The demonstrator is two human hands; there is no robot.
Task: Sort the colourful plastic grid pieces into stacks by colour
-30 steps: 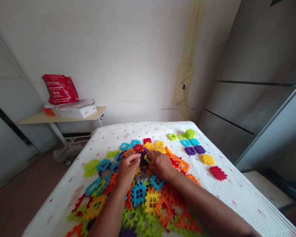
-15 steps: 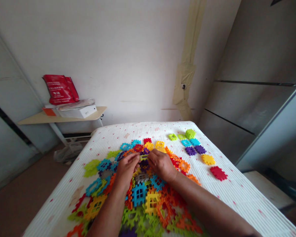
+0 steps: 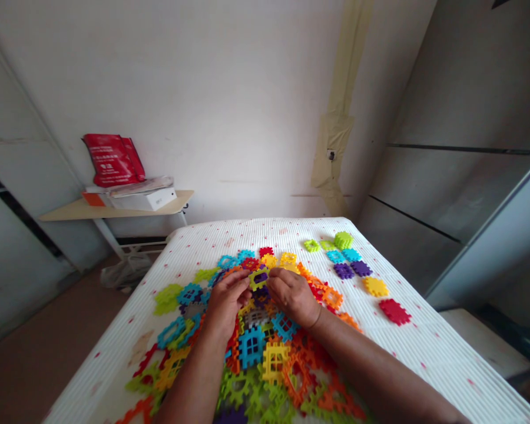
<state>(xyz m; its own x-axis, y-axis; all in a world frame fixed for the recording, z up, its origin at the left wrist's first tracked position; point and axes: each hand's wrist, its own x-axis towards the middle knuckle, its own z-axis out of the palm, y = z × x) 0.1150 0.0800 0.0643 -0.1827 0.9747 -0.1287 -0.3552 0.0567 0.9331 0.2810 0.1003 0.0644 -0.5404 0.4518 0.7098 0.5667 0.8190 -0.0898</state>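
Observation:
Between my two hands is a yellow-green toothed building piece (image 3: 259,279) with an open middle, held up over the pile. My left hand (image 3: 227,297) pinches its left edge with thumb and fingers. Curled fingers of my right hand (image 3: 292,295) grip its right edge. Under and around both hands spreads a heap of notched plastic pieces in many colours, among them a blue window piece (image 3: 251,347), a yellow window piece (image 3: 275,362) and an orange piece (image 3: 297,375) with a large opening. My forearms hide part of the heap.
Right of the heap lie a green stack (image 3: 343,239), blue pieces (image 3: 351,254), purple pieces (image 3: 361,268), a yellow piece (image 3: 376,287) and a red piece (image 3: 394,311). A side table (image 3: 66,211) with boxes and a red bag (image 3: 112,160) stands left. A grey cabinet (image 3: 459,147) is right.
The yellow-green piece has tilted, so its face and opening now show more. Both hands still hold it in nearly the same spot. The view has shifted slightly.

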